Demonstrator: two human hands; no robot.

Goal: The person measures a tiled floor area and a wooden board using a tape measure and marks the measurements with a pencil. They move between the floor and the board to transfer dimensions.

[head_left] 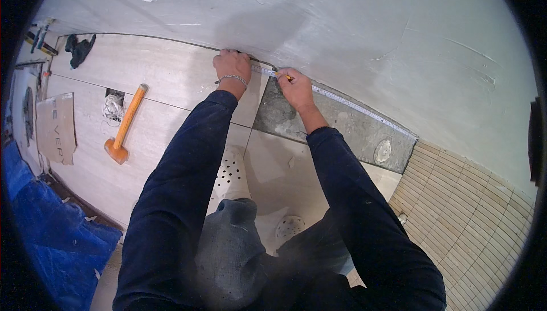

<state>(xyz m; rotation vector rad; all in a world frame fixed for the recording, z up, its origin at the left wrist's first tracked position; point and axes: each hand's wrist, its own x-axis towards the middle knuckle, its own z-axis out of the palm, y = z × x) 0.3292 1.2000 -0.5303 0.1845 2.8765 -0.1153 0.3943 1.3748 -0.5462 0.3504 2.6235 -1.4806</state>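
Note:
A tape measure's white blade (pixel 364 110) runs along the foot of the wall, over a strip of bare grey floor (pixel 342 131), to the edge of the small ribbed tiles. Its left end comes out from my left hand (pixel 232 72), which is closed on the tape measure over a large pale tile (pixel 188 66); the case is hidden by the fingers. My right hand (pixel 296 90) is closed around a yellow pencil (pixel 283 76), its tip at the blade, close to where the pale tile ends.
An orange mallet (pixel 126 126) lies on the tiles beside a square cutout (pixel 114 106) with crumpled plastic. Black gloves (pixel 80 49), a cardboard piece (pixel 56 129) and a blue sheet (pixel 51 242) are at left. Ribbed beige tiles (pixel 456 208) cover the right; a grey wall (pixel 370 26) stands ahead.

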